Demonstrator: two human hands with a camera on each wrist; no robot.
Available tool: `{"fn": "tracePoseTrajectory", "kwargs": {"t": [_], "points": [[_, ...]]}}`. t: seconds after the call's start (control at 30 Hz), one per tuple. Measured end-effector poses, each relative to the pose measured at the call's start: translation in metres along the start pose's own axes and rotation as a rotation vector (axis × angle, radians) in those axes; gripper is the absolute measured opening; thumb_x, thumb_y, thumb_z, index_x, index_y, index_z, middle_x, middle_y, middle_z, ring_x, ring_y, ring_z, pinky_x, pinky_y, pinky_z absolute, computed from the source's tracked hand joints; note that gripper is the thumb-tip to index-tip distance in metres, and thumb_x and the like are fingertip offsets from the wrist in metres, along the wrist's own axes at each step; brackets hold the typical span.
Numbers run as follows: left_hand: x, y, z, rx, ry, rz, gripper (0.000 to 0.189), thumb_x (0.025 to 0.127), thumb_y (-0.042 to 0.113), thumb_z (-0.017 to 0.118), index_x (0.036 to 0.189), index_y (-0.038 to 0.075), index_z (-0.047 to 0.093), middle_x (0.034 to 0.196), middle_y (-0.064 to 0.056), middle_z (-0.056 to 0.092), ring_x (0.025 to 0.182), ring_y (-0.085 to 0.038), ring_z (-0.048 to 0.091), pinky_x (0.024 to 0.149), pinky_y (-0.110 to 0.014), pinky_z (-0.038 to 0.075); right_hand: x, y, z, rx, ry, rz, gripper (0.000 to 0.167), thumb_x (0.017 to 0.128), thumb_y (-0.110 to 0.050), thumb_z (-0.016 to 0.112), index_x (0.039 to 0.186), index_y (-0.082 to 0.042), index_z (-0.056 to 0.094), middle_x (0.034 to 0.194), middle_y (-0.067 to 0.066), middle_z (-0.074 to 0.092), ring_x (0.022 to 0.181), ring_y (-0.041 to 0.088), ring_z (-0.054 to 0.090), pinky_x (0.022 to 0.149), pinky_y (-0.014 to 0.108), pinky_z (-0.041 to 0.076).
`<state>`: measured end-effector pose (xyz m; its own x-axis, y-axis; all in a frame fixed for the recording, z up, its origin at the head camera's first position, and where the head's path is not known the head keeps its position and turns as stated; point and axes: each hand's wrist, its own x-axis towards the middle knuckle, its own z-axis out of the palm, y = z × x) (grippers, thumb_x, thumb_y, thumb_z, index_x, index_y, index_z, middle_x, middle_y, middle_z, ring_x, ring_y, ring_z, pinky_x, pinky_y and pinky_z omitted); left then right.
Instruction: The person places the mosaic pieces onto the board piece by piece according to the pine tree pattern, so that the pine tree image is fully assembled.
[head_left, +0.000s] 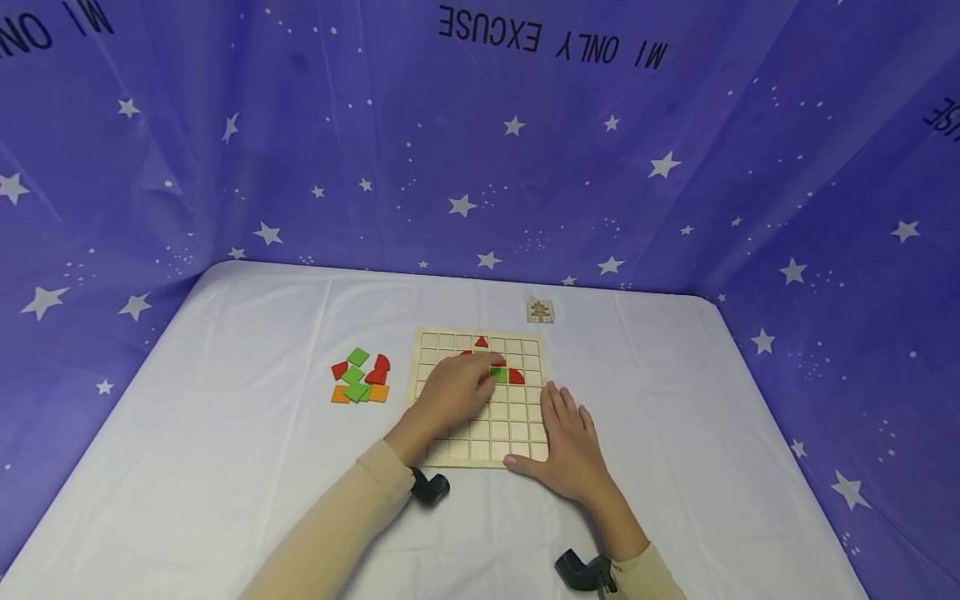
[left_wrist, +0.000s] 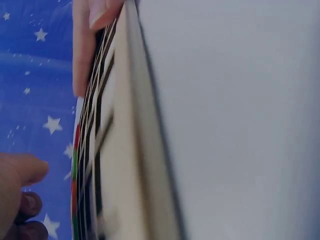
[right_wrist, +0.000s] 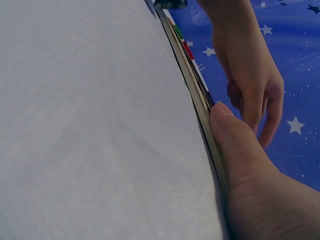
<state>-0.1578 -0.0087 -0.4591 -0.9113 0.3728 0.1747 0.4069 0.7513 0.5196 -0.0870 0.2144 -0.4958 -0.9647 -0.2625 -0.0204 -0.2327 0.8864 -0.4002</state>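
Observation:
A wooden grid board [head_left: 517, 432] lies on the white table. Over its upper middle reaches my left hand [head_left: 454, 387], fingertips right at a red piece [head_left: 501, 362] in the grid. No piece shows between its fingers; part of the grid is hidden beneath it. Around those fingers sit a red triangle [head_left: 482, 342], a green square [head_left: 499, 376] and a red quarter-round piece [head_left: 517, 377]. My right hand [head_left: 572, 446] rests at the board's lower right corner, fingers straight along the side. Its thumb [right_wrist: 232, 132] touches the board's near edge in the right wrist view.
Left of the board lies a loose group of flat pieces: green squares [head_left: 357, 357], red pieces [head_left: 382, 363] and orange squares [head_left: 379, 393]. Beyond the board's far right corner is a small card [head_left: 540, 311] with a brown tree-like figure. A blue starry curtain [head_left: 420, 167] surrounds the table.

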Motion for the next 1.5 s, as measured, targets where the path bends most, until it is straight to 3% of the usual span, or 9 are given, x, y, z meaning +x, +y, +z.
{"fn": "tracePoseTrajectory", "kwargs": {"t": [0.17,0.3,0.4,0.57,0.73,0.9,1.07,1.33,1.5], "points": [[-0.024,-0.019,-0.021,-0.042,0.058,-0.027,0.035,0.096,0.022,0.062,0.130,0.016,0.066,0.107,-0.002,0.073,0.092,-0.020,0.068,0.090,-0.042,0.052,0.000,-0.001,0.000,-0.007,0.003,0.012,0.131,0.068,-0.087,0.060,0.160,-0.009,0.009,0.168,0.008,0.008,0.156,0.030,0.005,0.121,0.057,0.007],[-0.041,-0.033,-0.040,-0.073,0.102,-0.082,0.034,0.095,0.020,0.061,0.128,0.016,0.066,0.078,0.000,0.061,0.065,-0.014,0.051,0.064,-0.034,0.044,-0.001,0.000,0.000,-0.002,0.006,0.014,0.132,0.068,-0.086,0.062,0.160,-0.008,0.009,0.168,0.008,0.008,0.156,0.031,0.006,0.121,0.058,0.007],[-0.051,-0.044,-0.052,-0.086,0.125,-0.150,0.035,0.095,0.021,0.061,0.129,0.017,0.065,0.070,0.002,0.048,0.061,-0.013,0.041,0.057,-0.030,0.034,-0.001,0.001,0.000,-0.006,0.005,0.019,0.132,0.068,-0.085,0.062,0.160,-0.009,0.008,0.168,0.009,0.007,0.156,0.031,0.005,0.121,0.057,0.007],[-0.067,-0.064,-0.062,-0.024,0.158,-0.204,0.035,0.091,0.022,0.064,0.126,0.016,0.065,0.073,0.001,0.049,0.063,-0.014,0.041,0.057,-0.029,0.034,-0.002,0.002,0.002,-0.007,0.023,0.016,0.131,0.068,-0.083,0.065,0.160,-0.007,0.010,0.168,0.012,0.010,0.155,0.034,0.008,0.120,0.059,0.008],[-0.083,-0.083,-0.060,0.080,0.166,-0.231,0.036,0.085,0.026,0.075,0.117,0.011,0.070,0.083,-0.002,0.062,0.069,-0.015,0.047,0.063,-0.031,0.036,-0.002,0.001,0.002,-0.016,0.015,0.022,0.132,0.068,-0.083,0.064,0.160,-0.007,0.009,0.168,0.011,0.009,0.155,0.033,0.007,0.120,0.059,0.008],[-0.093,-0.092,-0.054,0.167,0.156,-0.236,0.039,0.082,0.032,0.080,0.115,0.012,0.074,0.078,-0.002,0.057,0.062,-0.015,0.042,0.059,-0.030,0.031,-0.001,-0.001,0.002,0.000,0.017,0.017,0.132,0.067,-0.084,0.064,0.160,-0.007,0.009,0.168,0.011,0.009,0.155,0.033,0.008,0.120,0.059,0.008],[-0.100,-0.093,-0.050,0.216,0.207,-0.199,0.038,0.082,0.030,0.081,0.117,0.015,0.075,0.076,-0.001,0.053,0.061,-0.015,0.041,0.058,-0.030,0.031,0.000,-0.001,0.003,-0.001,0.008,0.017,0.133,0.067,-0.086,0.062,0.160,-0.008,0.008,0.168,0.010,0.008,0.155,0.032,0.006,0.120,0.058,0.007],[-0.107,-0.091,-0.043,0.173,0.283,-0.272,0.043,0.083,0.032,0.080,0.119,0.011,0.070,0.092,-0.008,0.068,0.087,-0.027,0.063,0.076,-0.045,0.047,0.001,0.000,0.004,-0.010,-0.006,0.014,0.132,0.068,-0.088,0.059,0.160,-0.009,0.006,0.169,0.008,0.005,0.156,0.030,0.003,0.121,0.057,0.006],[-0.111,-0.091,-0.040,0.254,0.354,-0.241,0.038,0.081,0.034,0.081,0.111,0.011,0.076,0.077,-0.006,0.066,0.073,-0.027,0.060,0.067,-0.041,0.044,0.002,-0.001,0.004,-0.011,-0.009,0.014,0.132,0.068,-0.088,0.059,0.160,-0.009,0.006,0.169,0.008,0.006,0.156,0.030,0.004,0.121,0.057,0.006]]}}
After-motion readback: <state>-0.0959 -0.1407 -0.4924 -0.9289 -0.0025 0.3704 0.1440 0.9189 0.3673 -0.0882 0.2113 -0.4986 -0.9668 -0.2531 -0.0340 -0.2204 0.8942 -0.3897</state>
